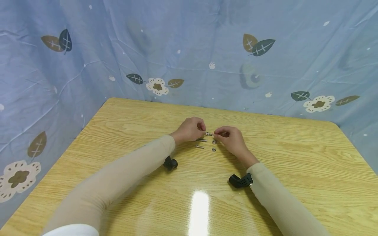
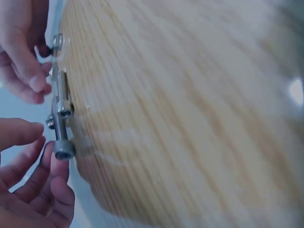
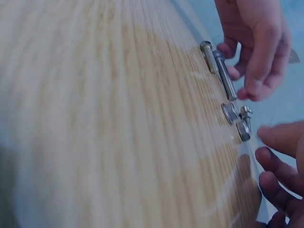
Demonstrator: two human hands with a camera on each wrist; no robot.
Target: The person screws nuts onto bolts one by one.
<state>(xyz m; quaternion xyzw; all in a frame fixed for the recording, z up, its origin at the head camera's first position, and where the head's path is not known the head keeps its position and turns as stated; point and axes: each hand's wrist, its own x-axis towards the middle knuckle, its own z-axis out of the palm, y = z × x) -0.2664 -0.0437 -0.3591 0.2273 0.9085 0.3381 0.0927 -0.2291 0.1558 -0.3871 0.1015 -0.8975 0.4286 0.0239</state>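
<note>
A small bolt with a nut on it lies between the two hands, its length running from one toward the other. At its left end are the bent fingertips of my left hand. My right hand has thumb and fingers loosely bent at the other end, a small gap between them in the right wrist view. Neither hand visibly grips anything. Nearer to me lie a long thick bolt and a thinner bolt. To their right sit a larger nut and a smaller nut.
Everything lies on a wood-grain table. Behind and to the left hangs a blue curtain with leaf and flower prints. Black wrist mounts sit under the sleeves. A bright glare shows near the front.
</note>
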